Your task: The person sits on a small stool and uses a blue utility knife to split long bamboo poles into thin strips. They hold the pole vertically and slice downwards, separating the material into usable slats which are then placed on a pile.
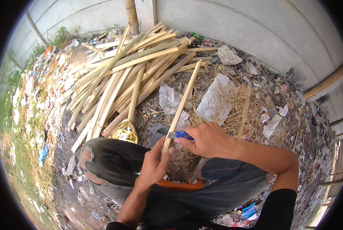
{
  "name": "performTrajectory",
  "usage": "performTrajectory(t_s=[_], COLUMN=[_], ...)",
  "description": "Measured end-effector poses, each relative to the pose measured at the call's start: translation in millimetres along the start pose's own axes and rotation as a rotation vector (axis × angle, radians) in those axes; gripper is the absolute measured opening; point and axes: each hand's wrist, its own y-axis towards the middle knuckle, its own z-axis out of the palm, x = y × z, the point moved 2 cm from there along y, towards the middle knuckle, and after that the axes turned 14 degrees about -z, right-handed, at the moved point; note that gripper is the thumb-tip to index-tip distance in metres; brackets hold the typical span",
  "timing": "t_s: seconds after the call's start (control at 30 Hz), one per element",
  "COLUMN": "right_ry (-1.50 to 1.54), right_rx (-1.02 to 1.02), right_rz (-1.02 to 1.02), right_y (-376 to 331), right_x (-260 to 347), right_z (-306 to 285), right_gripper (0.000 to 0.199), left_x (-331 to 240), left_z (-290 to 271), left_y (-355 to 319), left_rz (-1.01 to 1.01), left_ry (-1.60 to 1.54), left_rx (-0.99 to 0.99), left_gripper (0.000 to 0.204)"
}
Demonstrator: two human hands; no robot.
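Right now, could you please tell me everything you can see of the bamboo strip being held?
The bamboo strip is a long, thin, pale tan slat, slanting up and away over the littered ground. The left hand grips its near end; the right hand presses a blue-handled knife against it just above.

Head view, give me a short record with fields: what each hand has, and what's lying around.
left hand: left hand grips the near end of a bamboo strip
right hand: right hand presses a blue-handled knife against the strip
strip: slants up and away to the right
behind: pile of split bamboo by a concrete wall
ground: dry straw, plastic litter
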Motion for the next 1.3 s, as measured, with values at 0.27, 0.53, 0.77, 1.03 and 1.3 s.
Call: performTrajectory(t_s=[0.27,0.53,0.77,1.03,1.3], right_ry=[-0.145,-0.049,0.083,-0.150,-0.202], right_rx=[-0.321,-0.516,0.024,-0.088,-0.268], right_rz=[0.338,0.374,0.115,0.022,0.402], right_y=[3,-28,-10,-1,7], right_x=[-91,-105,1,-31,-102], right_z=[-60,-89,3,8,-60], right_gripper=[0.058,0.064,0.053,0.059,0.065], left_x=[-7,-5,-9,-21,-10], left_z=[5,3,12,8,7], left_y=[-3,-3,0,4,-2], left_rz=[-0.043,-0.019,0.084,0.137,0.250], left_ry=[0.090,0.046,0.176,0.336,0.438], left_rx=[0.070,0.034,-0.121,-0.254,-0.263], left_gripper=[0.049,0.050,0.053,0.055,0.057])
